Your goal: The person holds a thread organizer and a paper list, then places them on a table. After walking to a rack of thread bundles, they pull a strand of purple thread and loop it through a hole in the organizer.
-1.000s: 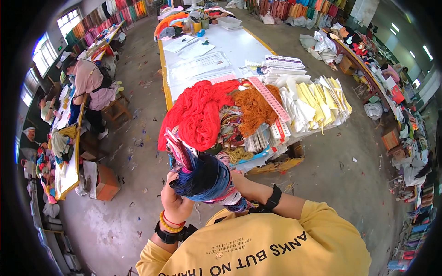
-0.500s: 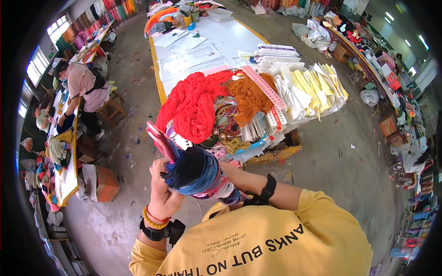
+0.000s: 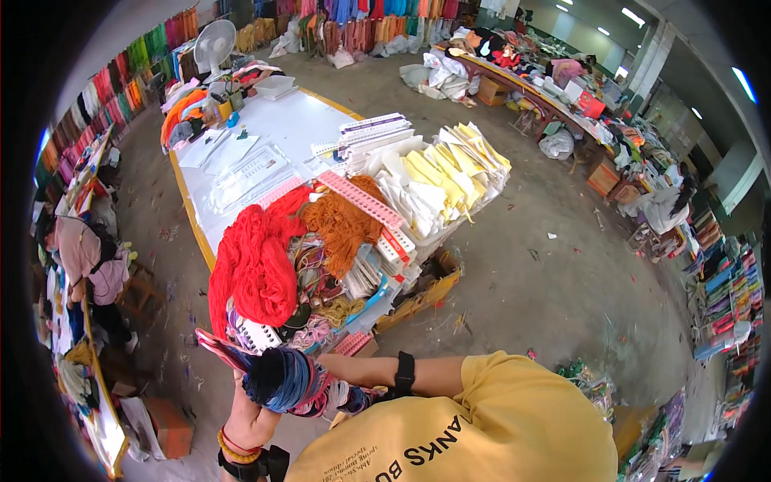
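One multicoloured yarn bundle is held up near the closer end of the tabletop, the left hand set against it, its finger closure impossible to tell, and the right hand hidden by it, while its protruding pink strands are probably best kept lightly taut against snagging.

right hand: concealed behind the yarn bundle, grip not verifiable. left hand: partly covered by same bundle, fingertips not visible. yellow shirt: cut off at lower edge. white sheets: print too small to read.
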Available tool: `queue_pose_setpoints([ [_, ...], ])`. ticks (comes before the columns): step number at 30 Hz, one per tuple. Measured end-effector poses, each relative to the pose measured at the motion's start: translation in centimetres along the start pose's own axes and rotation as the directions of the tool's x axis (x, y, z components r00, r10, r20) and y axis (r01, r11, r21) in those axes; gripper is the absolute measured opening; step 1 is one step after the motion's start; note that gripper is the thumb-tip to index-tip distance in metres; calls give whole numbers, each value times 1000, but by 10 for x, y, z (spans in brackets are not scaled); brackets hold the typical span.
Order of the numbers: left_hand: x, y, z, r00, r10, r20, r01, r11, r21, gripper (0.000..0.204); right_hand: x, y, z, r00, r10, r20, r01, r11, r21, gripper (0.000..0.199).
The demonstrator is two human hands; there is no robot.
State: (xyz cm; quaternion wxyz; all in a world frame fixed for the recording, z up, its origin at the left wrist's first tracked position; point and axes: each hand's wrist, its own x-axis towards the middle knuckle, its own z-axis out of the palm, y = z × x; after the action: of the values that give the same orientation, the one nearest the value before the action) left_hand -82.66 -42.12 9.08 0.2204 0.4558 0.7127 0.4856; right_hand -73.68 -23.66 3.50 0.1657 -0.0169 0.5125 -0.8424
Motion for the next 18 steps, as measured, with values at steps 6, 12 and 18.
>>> queue_pose_setpoints([
  [6,-5,-23,1,982,26,-190,-37,998,-55,34,4,-14,4,994,88,58,-92,993,79,43],
  [12,-4,-21,12,931,124,-344,-218,943,-252,58,13,-2,-1,999,-4,34,-2,986,164,42],
  [18,-8,-13,15,957,118,-267,-202,927,-316,66,26,12,-1,995,51,85,-69,969,236,40],
])
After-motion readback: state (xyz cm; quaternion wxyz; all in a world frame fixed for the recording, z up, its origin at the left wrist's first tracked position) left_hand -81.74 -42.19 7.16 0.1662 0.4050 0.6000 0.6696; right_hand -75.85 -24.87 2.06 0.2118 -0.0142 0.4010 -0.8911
